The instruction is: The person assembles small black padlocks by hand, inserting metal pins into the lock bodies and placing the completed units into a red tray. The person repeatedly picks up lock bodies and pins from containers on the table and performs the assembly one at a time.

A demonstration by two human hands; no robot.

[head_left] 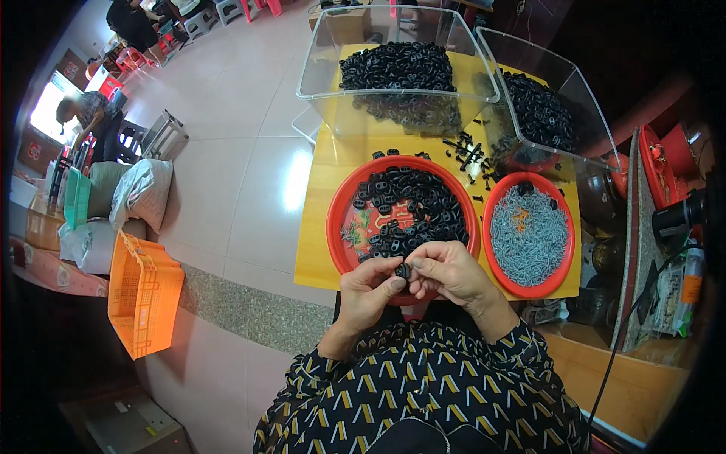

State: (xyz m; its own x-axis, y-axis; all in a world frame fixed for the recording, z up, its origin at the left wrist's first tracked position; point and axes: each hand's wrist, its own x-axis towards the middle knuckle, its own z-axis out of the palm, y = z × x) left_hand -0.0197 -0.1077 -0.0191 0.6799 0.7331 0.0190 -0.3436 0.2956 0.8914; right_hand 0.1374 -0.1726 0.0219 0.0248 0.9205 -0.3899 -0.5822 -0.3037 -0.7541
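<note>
Left hand (368, 291) and right hand (448, 271) meet at the near rim of the red bowl (338, 219), both grips pinched on one small black part (403, 270). Bowl holds more black parts on the yellow worktop (318, 227). Just right: red dish of grey metal pieces (529, 234). Beyond: two clear bins (325, 83) of black parts.

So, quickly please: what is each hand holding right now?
Left hand: closed, pinching the small black plastic piece.
Right hand: closed on the same piece.
</note>
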